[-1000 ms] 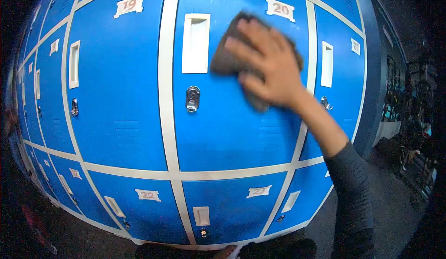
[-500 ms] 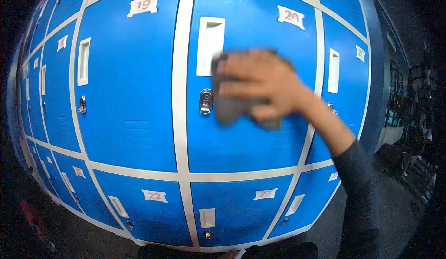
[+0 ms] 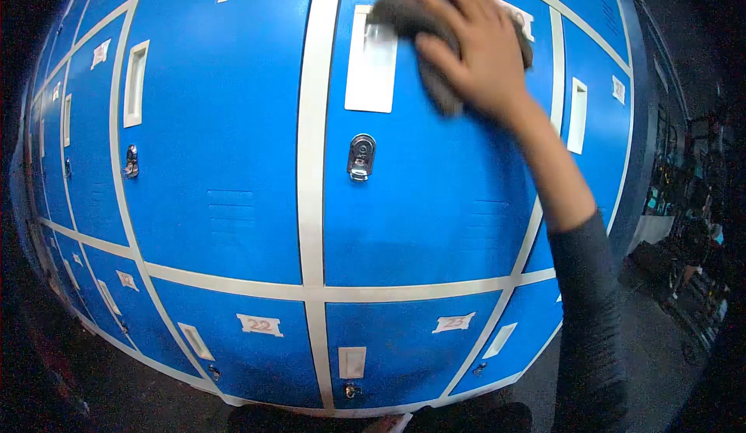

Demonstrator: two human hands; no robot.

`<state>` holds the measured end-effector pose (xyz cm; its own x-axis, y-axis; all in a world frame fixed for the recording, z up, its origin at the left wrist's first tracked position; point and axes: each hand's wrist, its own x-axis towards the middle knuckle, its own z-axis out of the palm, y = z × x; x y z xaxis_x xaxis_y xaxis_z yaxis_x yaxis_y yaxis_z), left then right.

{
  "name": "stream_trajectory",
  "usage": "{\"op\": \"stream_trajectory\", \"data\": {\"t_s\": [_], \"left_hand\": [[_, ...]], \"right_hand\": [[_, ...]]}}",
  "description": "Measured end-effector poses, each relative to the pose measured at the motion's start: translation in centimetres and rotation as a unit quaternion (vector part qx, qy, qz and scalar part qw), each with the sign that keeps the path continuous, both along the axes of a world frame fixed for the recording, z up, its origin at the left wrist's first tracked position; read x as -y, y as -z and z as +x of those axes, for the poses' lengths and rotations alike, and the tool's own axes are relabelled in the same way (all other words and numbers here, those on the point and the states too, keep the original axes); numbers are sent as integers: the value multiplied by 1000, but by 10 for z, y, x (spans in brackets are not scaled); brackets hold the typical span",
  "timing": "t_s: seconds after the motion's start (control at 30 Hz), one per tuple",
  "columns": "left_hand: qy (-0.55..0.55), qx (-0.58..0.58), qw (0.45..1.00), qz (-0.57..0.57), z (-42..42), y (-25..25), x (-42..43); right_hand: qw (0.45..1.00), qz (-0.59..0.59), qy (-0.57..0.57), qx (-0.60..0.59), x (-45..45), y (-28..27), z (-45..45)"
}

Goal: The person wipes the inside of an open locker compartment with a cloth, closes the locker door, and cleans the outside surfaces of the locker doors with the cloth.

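My right hand (image 3: 491, 64) presses a dark grey cloth (image 3: 439, 75) against the upper part of a blue locker door (image 3: 420, 231). The fingers lie spread over the cloth, and its loose folds hang below and to the left of them. The cloth overlaps the top of the white recessed handle (image 3: 370, 79) and partly hides the number label (image 3: 522, 19) behind the hand. Below the handle sits a metal lock (image 3: 361, 158). My left hand does not show.
More blue lockers with white frames surround this door, such as locker 19 (image 3: 217, 137) to the left and locker 22 (image 3: 233, 340) below. Their locks and handles stick out slightly. Dark floor (image 3: 536, 386) lies at the lower right, with cluttered dark equipment (image 3: 684, 223) beyond.
My right hand has moved up and slightly right with the cloth, from beside the lock to the door's upper part. The view has shifted a little.
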<state>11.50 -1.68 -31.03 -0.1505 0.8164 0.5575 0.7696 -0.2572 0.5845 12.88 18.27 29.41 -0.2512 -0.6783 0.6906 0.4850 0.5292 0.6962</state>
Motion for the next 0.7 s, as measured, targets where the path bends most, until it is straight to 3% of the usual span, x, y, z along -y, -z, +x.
{"op": "stream_trajectory", "data": {"t_s": [0.17, 0.27, 0.33, 0.47, 0.53, 0.6, 0.7], "left_hand": [[52, 28, 998, -14, -2, -10, 1], [42, 9, 999, 19, -2, -5, 2], [31, -18, 998, 60, -2, 8, 0], [-8, -40, 997, 64, 2, 11, 2], [-20, 8, 996, 90, 5, 14, 5], [-2, 16, 997, 74, 2, 7, 4], [24, 34, 998, 37, -4, -1, -3]], "right_hand": [[967, -118, 89, 206, 23, 135, 25], [883, -96, 99, 448, 16, 212, 39], [862, 33, 171, 476, 13, 240, 49], [852, 31, 149, 501, 1, 204, 48], [896, -82, 143, 412, 11, 164, 46], [962, -88, 93, 243, 11, 117, 38], [995, -50, 40, 82, 8, 39, 18]]}}
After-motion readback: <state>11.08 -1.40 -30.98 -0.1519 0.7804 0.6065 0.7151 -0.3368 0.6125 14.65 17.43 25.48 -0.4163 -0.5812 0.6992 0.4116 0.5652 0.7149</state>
